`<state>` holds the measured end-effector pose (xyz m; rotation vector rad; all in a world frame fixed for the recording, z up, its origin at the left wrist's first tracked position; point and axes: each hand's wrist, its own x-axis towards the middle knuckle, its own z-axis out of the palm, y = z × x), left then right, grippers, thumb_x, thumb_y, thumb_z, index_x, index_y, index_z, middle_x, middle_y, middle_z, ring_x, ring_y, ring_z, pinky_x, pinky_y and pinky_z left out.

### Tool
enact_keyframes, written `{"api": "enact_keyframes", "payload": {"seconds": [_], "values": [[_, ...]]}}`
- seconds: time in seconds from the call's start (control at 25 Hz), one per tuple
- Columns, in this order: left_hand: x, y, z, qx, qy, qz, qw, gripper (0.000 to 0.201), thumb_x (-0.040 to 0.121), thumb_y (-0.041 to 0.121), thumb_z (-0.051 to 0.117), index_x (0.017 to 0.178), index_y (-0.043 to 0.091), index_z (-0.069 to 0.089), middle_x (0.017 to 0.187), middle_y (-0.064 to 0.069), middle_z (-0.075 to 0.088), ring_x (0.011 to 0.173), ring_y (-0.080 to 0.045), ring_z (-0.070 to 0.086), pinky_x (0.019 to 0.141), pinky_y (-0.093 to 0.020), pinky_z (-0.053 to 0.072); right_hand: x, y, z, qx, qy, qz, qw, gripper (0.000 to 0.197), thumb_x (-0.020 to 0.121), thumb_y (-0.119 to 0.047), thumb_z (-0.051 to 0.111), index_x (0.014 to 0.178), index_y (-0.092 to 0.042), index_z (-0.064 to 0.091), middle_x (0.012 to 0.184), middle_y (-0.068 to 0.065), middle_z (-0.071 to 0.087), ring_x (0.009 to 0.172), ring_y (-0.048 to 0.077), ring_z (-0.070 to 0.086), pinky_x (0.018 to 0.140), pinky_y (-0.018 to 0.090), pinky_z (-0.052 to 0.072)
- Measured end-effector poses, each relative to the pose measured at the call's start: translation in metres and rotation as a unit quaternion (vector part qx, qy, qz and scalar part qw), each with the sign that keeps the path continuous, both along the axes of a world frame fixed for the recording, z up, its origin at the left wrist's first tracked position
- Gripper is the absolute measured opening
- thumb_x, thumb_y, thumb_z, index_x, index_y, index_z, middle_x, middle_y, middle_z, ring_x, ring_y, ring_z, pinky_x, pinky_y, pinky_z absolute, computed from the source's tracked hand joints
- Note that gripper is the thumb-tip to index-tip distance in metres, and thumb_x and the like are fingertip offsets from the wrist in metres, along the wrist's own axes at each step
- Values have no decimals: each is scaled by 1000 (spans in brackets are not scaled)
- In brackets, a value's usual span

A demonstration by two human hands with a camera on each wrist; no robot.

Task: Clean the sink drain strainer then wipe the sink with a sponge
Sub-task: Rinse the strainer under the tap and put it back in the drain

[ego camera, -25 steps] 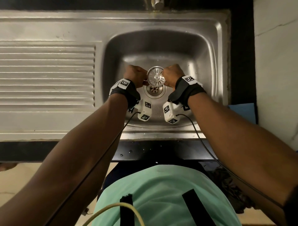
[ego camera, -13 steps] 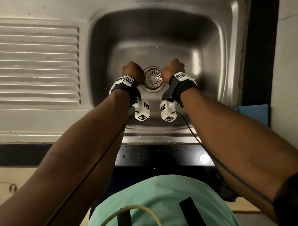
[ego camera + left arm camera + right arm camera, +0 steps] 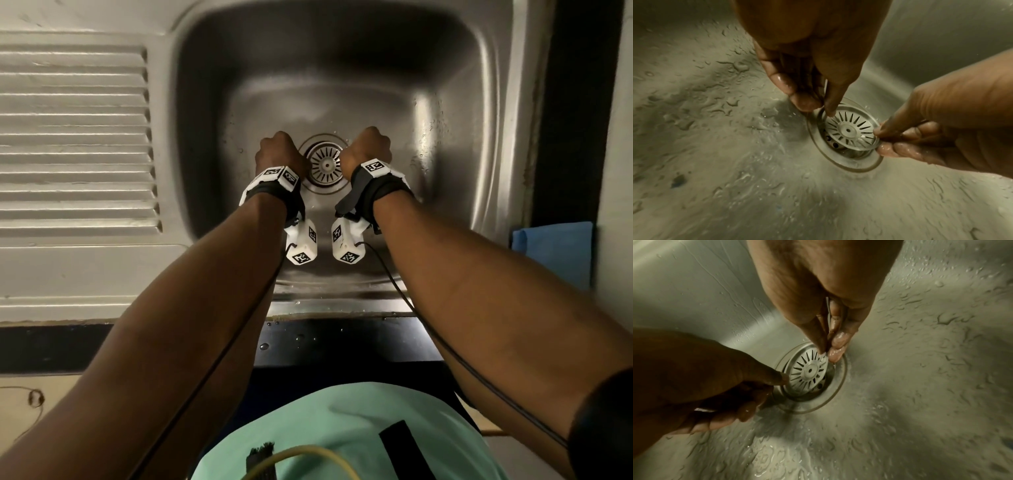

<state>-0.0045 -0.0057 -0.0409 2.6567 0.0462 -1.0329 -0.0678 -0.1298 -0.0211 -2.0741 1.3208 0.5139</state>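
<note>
The round slotted metal strainer (image 3: 325, 166) lies in the drain at the bottom of the steel sink (image 3: 445, 102). In the wrist views the strainer (image 3: 851, 129) is slightly tilted, one edge raised above the drain ring (image 3: 846, 164). My left hand (image 3: 279, 154) pinches its left rim between thumb and fingers (image 3: 807, 104). My right hand (image 3: 368, 149) pinches the opposite rim (image 3: 828, 353). Both hands are wet. A blue pad, perhaps the sponge (image 3: 555, 250), lies on the counter right of the sink.
Water drops cover the sink floor (image 3: 715, 113). A ribbed drainboard (image 3: 75, 137) spreads to the left of the basin. A dark counter edge (image 3: 342, 342) runs along the front. Cables trail from both wrist cameras.
A second ago both hands held the strainer on edge above the open drain. They have lowered it flat into the drain, and the head view has moved closer.
</note>
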Motion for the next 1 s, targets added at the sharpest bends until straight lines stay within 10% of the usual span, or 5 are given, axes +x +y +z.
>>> {"api": "enact_keyframes", "payload": {"seconds": [1.0], "values": [[-6, -2, -3, 52, -44, -97, 993, 40, 96, 28, 68, 130, 9, 61, 135, -18, 59, 125, -40, 58, 97, -43, 52, 1, -2, -9, 9, -3, 38, 999, 36, 90, -14, 63, 125, -8, 60, 134, 18, 51, 119, 39, 56, 100, 38, 48]]}}
